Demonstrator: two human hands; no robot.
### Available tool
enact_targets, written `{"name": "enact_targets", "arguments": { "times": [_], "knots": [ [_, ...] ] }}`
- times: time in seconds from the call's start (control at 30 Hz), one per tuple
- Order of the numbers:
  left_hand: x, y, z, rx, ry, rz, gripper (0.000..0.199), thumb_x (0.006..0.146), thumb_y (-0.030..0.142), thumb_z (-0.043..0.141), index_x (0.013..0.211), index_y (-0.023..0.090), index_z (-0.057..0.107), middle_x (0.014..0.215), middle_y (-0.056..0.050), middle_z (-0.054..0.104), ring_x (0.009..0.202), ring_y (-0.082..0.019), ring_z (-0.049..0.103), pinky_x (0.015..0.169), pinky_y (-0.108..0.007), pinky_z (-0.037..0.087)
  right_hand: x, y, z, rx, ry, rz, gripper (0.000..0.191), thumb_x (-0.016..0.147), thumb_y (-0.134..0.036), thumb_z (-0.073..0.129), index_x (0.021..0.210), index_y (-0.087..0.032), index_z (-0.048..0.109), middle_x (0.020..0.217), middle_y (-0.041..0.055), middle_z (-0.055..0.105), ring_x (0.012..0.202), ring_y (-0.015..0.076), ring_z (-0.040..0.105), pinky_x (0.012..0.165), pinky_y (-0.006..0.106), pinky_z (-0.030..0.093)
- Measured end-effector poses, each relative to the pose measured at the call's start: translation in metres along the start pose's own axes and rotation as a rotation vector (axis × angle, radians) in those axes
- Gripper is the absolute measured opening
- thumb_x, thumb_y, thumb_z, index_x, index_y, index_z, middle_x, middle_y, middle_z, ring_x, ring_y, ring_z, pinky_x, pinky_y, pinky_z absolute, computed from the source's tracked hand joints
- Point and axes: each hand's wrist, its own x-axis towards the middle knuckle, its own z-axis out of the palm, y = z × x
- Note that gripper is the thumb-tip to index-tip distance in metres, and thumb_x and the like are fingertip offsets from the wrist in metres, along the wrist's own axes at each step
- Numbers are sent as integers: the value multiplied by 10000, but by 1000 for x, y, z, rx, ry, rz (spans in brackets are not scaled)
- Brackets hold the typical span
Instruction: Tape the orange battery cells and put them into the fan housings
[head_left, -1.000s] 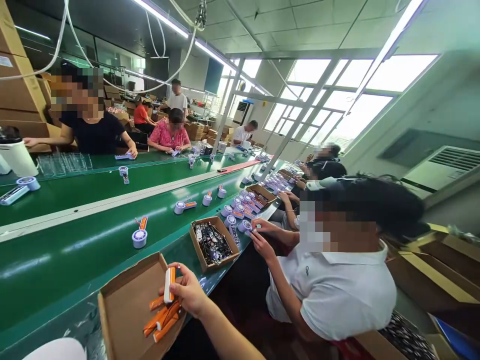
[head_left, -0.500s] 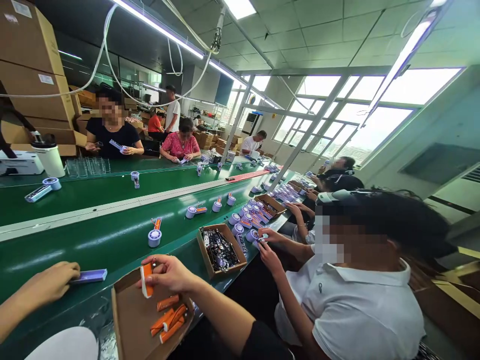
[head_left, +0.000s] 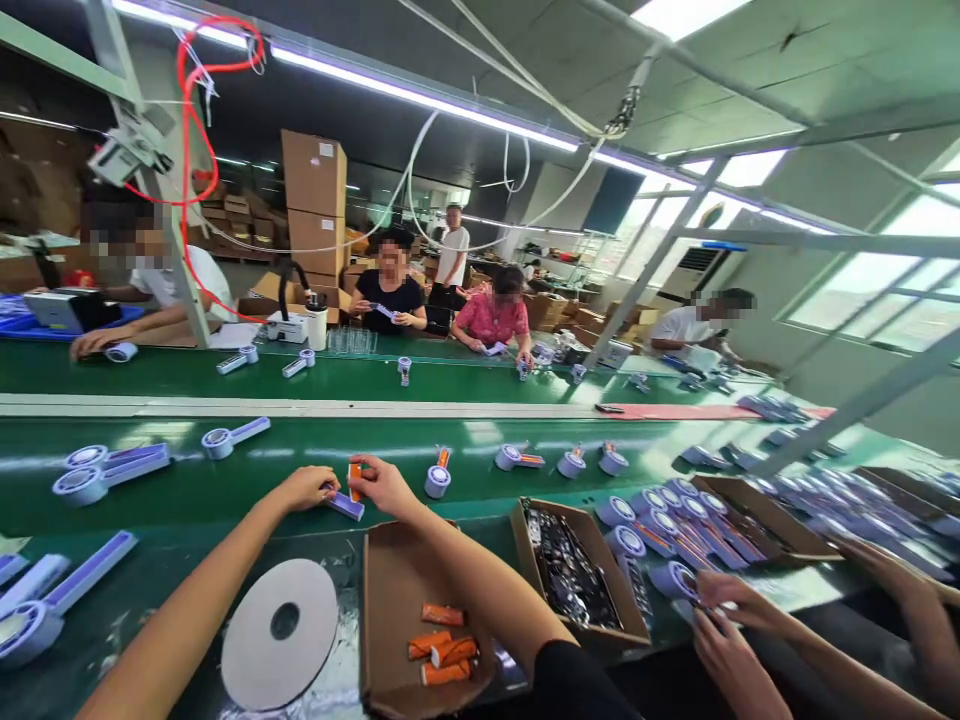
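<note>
My left hand [head_left: 307, 487] is closed around one end of a lavender handheld fan [head_left: 347, 506]; its open, hollow handle sticks out to the right, and the end under my fingers is hidden. My right hand [head_left: 386, 486] pinches an orange battery [head_left: 355, 481] upright, right above that handle. I cannot tell whether the two touch. Below my right forearm, a shallow cardboard tray [head_left: 386, 600] holds several more orange batteries [head_left: 450, 652]. A flat white disc with a centre hole [head_left: 255, 640] lies left of the tray.
Several lavender fans [head_left: 82, 485] lie along the green belt [head_left: 300, 440]. To the right stands a carton of dark metallic parts [head_left: 574, 570]. Beside it a co-worker's hands [head_left: 720, 620] hold a fan. Other people sit across the belt.
The view has swung left, bringing the white disc and more fans into sight. My right hand has carried the orange battery from over the tray to the fan handle at my left hand.
</note>
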Motion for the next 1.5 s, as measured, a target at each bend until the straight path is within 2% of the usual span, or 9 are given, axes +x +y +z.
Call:
{"name": "enact_targets", "arguments": {
  "times": [0.2,0.43,0.67,0.9,1.07,1.17,1.3,1.4,1.5],
  "knots": [
    [-7,5,12,-14,100,-93,227,1001,351,507,1022,236,701,989,-29,773,926,-203,705,794,-248,444,6,17,12,-234,-5,4,441,881,-288,755,1312,-218,692,829,6,792,775,198,734,713,275,527],
    [-1,13,17,-24,118,-114,190,970,302,534,1009,225,704,1001,-53,773,943,-232,706,805,-277,450,0,18,5,-515,29,12,443,949,-256,686,1391,-250,658,925,36,813,849,209,762,766,271,534],
    [6,19,23,-34,119,-141,186,975,304,545,1020,224,707,1012,-61,769,981,-240,698,833,-282,468,-15,4,-3,-907,-174,-3,380,965,-379,723,1340,-322,693,1094,74,814,1053,288,759,928,337,514],
    [10,27,28,-57,128,-173,272,1047,414,590,1100,168,694,1040,-58,723,969,-200,680,931,-395,544,-15,-11,7,-1191,-276,65,399,1019,-459,646,1400,-343,634,1156,100,779,1080,307,756,899,409,574],
    [9,39,29,-60,127,-196,307,1036,423,647,1171,150,687,1158,-80,706,1041,-208,690,954,-432,590,-9,-16,17,-1268,-343,88,356,1035,-421,654,1301,-184,666,1266,99,707,1097,245,710,955,470,605],
    [9,49,32,-51,142,-232,318,1033,403,657,1230,154,675,1222,-92,693,1076,-217,689,954,-436,602,-7,-19,15,-1269,-371,75,354,1023,-404,680,1291,-173,664,1303,100,685,1113,242,699,959,471,609],
    [14,63,32,-33,213,-335,347,1031,406,659,1276,159,658,1257,-100,680,1087,-223,687,948,-439,608,-13,-30,-3,-1198,-333,-24,334,1009,-315,687,1321,-196,683,1305,112,722,1181,278,702,1012,489,591],
    [12,75,27,-20,306,-413,385,1030,410,655,1322,159,634,1302,-112,660,1138,-245,674,980,-472,594,-30,-45,-22,-1105,-208,-145,351,1032,-222,584,1367,-217,686,1440,131,684,1349,299,631,1137,475,514],
    [-17,89,26,-7,391,-367,420,1049,331,587,1431,158,566,1482,-165,568,1355,-318,562,1112,-522,510,-72,-56,-43,-979,-128,-238,353,1032,-218,544,1343,-218,711,1440,114,700,1357,273,641,1174,428,490]
  ]
}}
